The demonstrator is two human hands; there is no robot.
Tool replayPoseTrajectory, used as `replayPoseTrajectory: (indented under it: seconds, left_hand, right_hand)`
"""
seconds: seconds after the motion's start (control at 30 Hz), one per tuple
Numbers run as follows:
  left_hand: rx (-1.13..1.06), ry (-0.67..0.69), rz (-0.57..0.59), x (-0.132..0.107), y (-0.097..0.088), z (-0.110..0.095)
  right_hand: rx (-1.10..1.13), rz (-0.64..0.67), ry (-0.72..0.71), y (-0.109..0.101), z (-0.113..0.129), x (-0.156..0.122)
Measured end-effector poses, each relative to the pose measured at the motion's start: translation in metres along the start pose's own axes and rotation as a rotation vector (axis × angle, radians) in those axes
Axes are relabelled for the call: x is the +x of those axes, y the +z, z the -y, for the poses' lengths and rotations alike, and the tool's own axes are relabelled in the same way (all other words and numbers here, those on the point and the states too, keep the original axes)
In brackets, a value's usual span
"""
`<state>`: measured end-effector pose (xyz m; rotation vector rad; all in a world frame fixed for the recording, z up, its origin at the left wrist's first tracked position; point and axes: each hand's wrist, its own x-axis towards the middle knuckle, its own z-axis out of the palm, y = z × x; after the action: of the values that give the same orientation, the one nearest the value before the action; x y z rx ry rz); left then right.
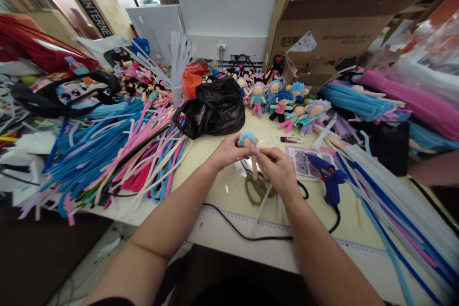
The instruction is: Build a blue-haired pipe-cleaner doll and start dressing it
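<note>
Between my two hands, above the table, is a small doll [248, 140] with fuzzy light-blue hair and beige limbs, made of pipe cleaners. My left hand [229, 151] grips it by the head from the left. At its body, the fingers of my right hand [278, 167] are pinched together, close to a tiny bit of lilac. My fingers partly cover the doll's body. Scissors [254, 191] with brown-grey handles lie beneath my hands. A blue glue gun [328, 177] with a black cord rests to the right of my right hand.
Loose pipe cleaners [96, 148] spread over the left side, and more pale and blue ones [398, 220] lie at right. A black plastic bag [218, 107], finished dolls [283, 100] and a cardboard box [322, 28] stand behind. A lighter [291, 139] lies beyond my right hand.
</note>
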<state>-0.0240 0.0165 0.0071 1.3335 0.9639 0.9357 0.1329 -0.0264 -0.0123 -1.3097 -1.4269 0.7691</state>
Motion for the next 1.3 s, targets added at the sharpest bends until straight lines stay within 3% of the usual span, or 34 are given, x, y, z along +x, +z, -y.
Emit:
replayPoseTrajectory:
  seconds: [0.1, 0.27, 0.37, 0.73, 0.93, 1.17, 1.3]
  left_hand:
    - [0.043, -0.004, -0.008, -0.001, 0.000, -0.002]
    - [0.087, 0.016, -0.024, -0.002, -0.003, -0.003]
    - [0.078, 0.003, -0.013, -0.001, -0.003, -0.002]
    - [0.061, 0.021, 0.054, 0.002, -0.004, 0.008]
    - [0.037, -0.003, 0.086, 0.002, -0.004, 0.009]
    - [0.025, 0.018, 0.007, 0.003, -0.009, 0.006]
    - [0.014, 0.014, 0.021, 0.003, -0.008, 0.005]
  right_hand:
    - [0.087, 0.024, 0.077, 0.000, 0.002, 0.001]
    - [0.303, 0.114, 0.330, -0.003, 0.006, 0.005]
    - [0.397, 0.149, 0.390, -0.003, 0.009, 0.005]
    - [0.439, 0.236, 0.413, 0.001, 0.010, 0.002]
    - [0.378, 0.203, 0.388, 0.004, 0.009, 0.001]
    - [0.493, 0.299, 0.375, -0.004, 0.006, 0.003]
    - [0.464, 0.349, 0.356, -0.001, 0.010, 0.003]
